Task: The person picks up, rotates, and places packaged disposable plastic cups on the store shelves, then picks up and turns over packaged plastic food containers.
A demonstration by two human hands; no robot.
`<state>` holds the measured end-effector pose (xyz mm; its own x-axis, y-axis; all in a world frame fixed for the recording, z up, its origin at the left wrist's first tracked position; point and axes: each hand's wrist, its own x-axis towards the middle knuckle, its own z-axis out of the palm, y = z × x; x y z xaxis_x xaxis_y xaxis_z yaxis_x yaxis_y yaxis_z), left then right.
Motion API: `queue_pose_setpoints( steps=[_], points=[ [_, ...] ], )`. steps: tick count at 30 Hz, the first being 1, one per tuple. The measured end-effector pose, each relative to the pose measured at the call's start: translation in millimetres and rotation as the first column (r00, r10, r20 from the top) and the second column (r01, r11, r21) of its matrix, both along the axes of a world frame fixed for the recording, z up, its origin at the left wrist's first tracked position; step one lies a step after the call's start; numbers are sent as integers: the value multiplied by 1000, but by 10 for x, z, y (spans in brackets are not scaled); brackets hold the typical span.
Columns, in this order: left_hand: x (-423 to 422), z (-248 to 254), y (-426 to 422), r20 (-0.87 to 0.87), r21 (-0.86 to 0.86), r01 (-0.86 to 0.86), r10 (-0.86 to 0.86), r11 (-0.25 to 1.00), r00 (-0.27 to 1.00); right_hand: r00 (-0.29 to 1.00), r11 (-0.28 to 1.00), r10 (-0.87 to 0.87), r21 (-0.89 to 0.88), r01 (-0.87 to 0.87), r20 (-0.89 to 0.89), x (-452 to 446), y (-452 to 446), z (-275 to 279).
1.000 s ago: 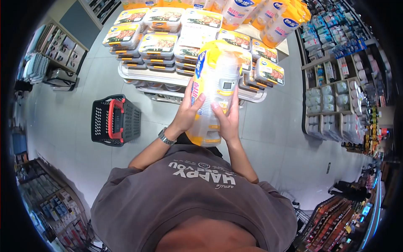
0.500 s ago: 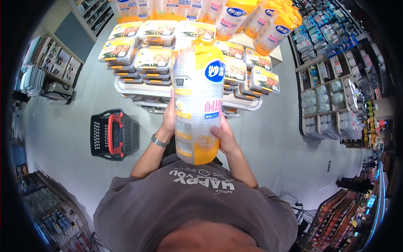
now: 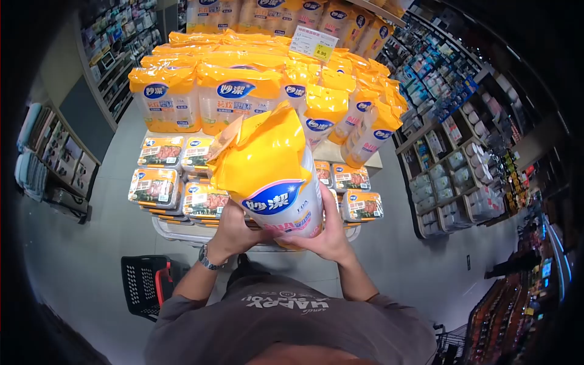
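Turned since half a second ago, the cup pack (image 3: 267, 161) now brings its yellow top toward the camera. It is in the air before the person, held between both hands. The right hand (image 3: 331, 231) grips its lower part, thumb in front, fingers along the side; the left hand (image 3: 236, 231) grips the other side, with fingers partly hidden. On the floor at left stands a basket (image 3: 141, 286). Farther, flat boxes (image 3: 153, 187) lie stacked before similar packs (image 3: 165, 100) and a price sign (image 3: 314, 44).

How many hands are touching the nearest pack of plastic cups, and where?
2. The left hand is at the lower left of the pack of plastic cups, the right hand at its lower right; some fingers are hidden.
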<state>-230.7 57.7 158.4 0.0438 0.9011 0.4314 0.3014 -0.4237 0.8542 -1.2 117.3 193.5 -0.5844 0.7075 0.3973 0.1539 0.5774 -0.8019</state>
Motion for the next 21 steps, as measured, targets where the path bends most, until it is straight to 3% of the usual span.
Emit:
queue_pose_setpoints(
  steps=[1, 3, 5, 7, 9, 11, 12, 14, 16, 17, 18, 21],
  points=[
    [-55, 266, 33, 95, 1, -39, 39, 999, 995, 1000, 995, 6, 98, -5, -7, -70, 122, 116],
    [-262, 508, 202, -5, -39, 76, -76, 996, 997, 1000, 958, 5, 286, 2, -23, -207, 348, 353],
    [-386, 732, 403, 238, -196, 172, -123, 965, 963, 997, 916, -75, 398, 55, 36, -292, 499, 618],
    [-559, 843, 691, 73, -79, 179, -173, 981, 982, 996, 904, -82, 422, 60, 34, -319, 654, 822],
    [-777, 953, 1090, -468, 314, 221, -52, 923, 882, 989, 937, -138, 329, 116, 45, -313, 778, 965],
    [-884, 1301, 1400, -557, 464, 316, -6, 828, 831, 984, 951, -156, 281, 126, 87, -133, 965, 1061],
    [-841, 1487, 1526, -524, 498, 283, 25, 820, 851, 984, 954, -146, 279, 114, 97, 24, 1092, 1049],
    [-661, 1862, 1788, -458, 564, 216, 84, 797, 885, 994, 916, -91, 387, 108, -61, 537, 1604, 761],
    [-518, 2179, 2114, -398, 715, 194, 163, 672, 903, 968, 780, -246, 582, 227, -48, 632, 1926, 976],
    [-449, 2309, 2289, -363, 814, 201, 207, 545, 908, 935, 697, -355, 668, 260, 7, 607, 2040, 1215],
    [-377, 2455, 2432, -345, 828, 204, 188, 522, 919, 885, 603, -463, 748, 277, 46, 583, 2152, 1454],
    [-205, 2868, 2764, -318, 855, 182, 214, 486, 923, 831, 507, -554, 777, 372, -36, 330, 2474, 2092]
  ],
)
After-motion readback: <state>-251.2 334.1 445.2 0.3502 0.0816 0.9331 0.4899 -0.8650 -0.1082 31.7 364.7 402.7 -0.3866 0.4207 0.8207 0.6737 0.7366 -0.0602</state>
